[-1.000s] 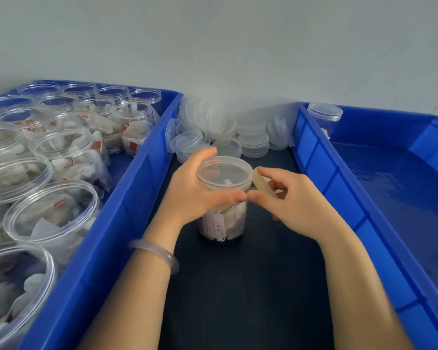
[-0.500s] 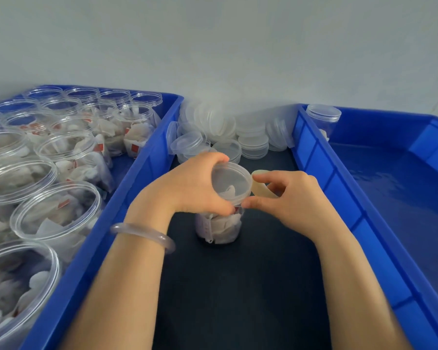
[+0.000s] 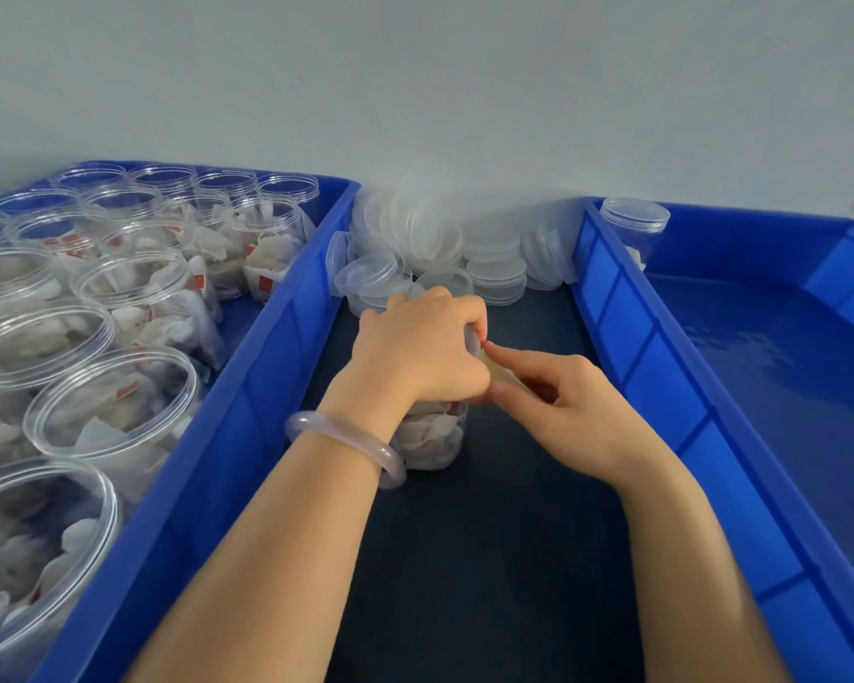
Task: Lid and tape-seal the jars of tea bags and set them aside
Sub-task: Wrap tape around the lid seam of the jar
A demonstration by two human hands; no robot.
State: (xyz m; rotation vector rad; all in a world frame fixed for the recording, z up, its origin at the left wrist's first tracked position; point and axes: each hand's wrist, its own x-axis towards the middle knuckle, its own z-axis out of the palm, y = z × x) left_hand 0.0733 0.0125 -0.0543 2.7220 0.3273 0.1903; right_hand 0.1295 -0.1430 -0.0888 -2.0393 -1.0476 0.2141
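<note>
Desk: dark; spare lids at 12 o'clock;
Left hand: fingers curled over tea-bag jar;
Right hand: at jar's 3 o'clock; fingers pinching tape strip

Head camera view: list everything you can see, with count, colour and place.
jar of tea bags: one, clear, on the mat between the crates
tape strip: one, beige, at the jar's top
open jars: over a dozen, clear, in the left crate
loose lids: a pile, clear, at the back of the mat
lidded jar: one, clear, far corner of the right crate
left crate: one, blue
right crate: one, blue
mat: one, dark, centre
bangle: one, pale, left wrist
left hand: grips the jar's top
right hand: pinches the tape strip
</note>
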